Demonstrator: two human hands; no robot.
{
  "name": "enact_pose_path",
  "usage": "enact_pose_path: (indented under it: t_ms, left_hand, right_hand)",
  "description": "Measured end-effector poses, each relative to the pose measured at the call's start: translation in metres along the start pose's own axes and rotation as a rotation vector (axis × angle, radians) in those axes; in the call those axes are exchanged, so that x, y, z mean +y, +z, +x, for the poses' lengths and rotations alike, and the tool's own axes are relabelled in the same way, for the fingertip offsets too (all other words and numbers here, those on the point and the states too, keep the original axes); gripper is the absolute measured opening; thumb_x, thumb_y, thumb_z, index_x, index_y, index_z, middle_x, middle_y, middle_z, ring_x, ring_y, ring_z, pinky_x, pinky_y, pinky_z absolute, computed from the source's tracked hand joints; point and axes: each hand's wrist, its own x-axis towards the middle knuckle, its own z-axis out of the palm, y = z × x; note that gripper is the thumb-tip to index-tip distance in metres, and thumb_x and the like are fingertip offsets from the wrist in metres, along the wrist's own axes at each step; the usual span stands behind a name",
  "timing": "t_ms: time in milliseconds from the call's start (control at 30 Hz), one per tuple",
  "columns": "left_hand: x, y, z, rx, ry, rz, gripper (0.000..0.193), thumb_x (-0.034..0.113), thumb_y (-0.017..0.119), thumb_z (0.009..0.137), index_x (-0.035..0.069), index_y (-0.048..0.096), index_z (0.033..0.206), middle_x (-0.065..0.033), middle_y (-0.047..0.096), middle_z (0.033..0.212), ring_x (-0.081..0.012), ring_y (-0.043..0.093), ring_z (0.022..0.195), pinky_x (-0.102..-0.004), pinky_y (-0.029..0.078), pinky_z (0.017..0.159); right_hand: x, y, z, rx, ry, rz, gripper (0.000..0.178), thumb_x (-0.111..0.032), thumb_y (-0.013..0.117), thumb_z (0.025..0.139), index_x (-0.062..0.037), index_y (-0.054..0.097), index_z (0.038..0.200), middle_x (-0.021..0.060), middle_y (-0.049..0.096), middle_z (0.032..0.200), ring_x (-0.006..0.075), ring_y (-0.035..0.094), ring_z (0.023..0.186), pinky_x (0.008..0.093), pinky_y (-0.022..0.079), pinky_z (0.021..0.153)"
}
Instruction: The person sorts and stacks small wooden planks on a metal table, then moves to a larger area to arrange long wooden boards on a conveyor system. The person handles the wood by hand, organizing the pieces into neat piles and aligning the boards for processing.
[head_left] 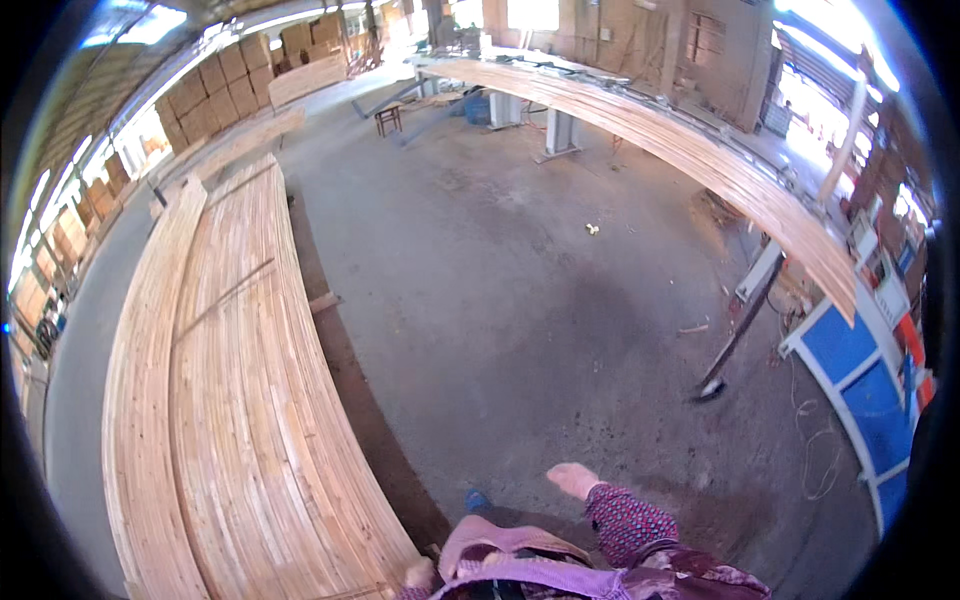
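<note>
My right hand (pixel 574 479) is held out over the concrete floor, below a dark red patterned sleeve (pixel 630 520). It touches nothing that I can see, and its fingers are too blurred to tell apart. Low in the picture, my left hand (pixel 420 573) is beside the near right corner of a long stack of wooden strips (pixel 240 400). Whether it touches the wood is unclear, and its fingers are hidden. A purple strap or cloth edge (pixel 540 575) crosses my front. One blue shoe (pixel 477 499) shows on the floor.
A long run of wooden strips (pixel 640 115) lies on a raised machine line from back to right. At its near end stand a blue-panelled frame (pixel 850 360) and a slanting dark bar (pixel 745 325). A small stool (pixel 388 121) and stacked wood (pixel 215 90) are farther back.
</note>
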Motion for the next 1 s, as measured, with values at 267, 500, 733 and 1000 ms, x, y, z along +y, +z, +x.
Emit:
enact_pose_path:
  t_ms: [267,500,733,1000]
  left_hand:
    - [0.000,-0.202,0.246,0.203,-0.110,-0.557,0.031,0.035,0.050,0.092,0.007,0.062,0.088,-0.0115,0.057,0.071,-0.0260,0.057,0.063,-0.0410,0.045,0.057]
    - [0.023,-0.307,0.431,0.111,-0.290,-0.669,0.044,0.036,0.045,0.093,0.006,0.064,0.118,-0.0222,0.063,0.124,-0.0414,0.056,0.121,-0.0436,0.044,0.102]
    - [0.045,-0.373,0.477,-0.053,-0.507,-0.724,0.031,0.027,0.050,0.094,0.004,0.068,0.102,-0.0228,0.068,0.108,-0.0387,0.065,0.097,-0.0460,0.050,0.083]
    - [0.037,-0.458,0.614,0.089,-0.306,-0.629,0.024,0.010,0.062,0.080,0.006,0.064,0.103,-0.0243,0.066,0.102,-0.0447,0.064,0.101,-0.0496,0.052,0.085]
  right_hand:
    - [-0.019,-0.032,0.052,-0.063,0.570,0.249,0.046,-0.045,0.055,0.090,-0.0025,0.069,0.101,0.0194,0.071,0.099,0.0368,0.068,0.089,0.0457,0.052,0.081]
    - [0.063,-0.029,0.205,-0.304,0.004,-0.246,0.035,-0.034,0.052,0.090,-0.0063,0.068,0.104,0.0225,0.070,0.099,0.0407,0.067,0.098,0.0487,0.054,0.083]
    - [-0.056,-0.202,0.493,-0.326,-0.059,-0.405,0.023,-0.026,0.061,0.084,-0.0027,0.063,0.083,0.0202,0.069,0.083,0.0351,0.069,0.075,0.0462,0.054,0.066]
    - [-0.186,-0.327,0.827,0.067,0.078,0.359,0.026,-0.030,0.064,0.092,-0.0057,0.069,0.099,0.0008,0.060,0.071,0.0130,0.056,0.057,0.0326,0.044,0.050]
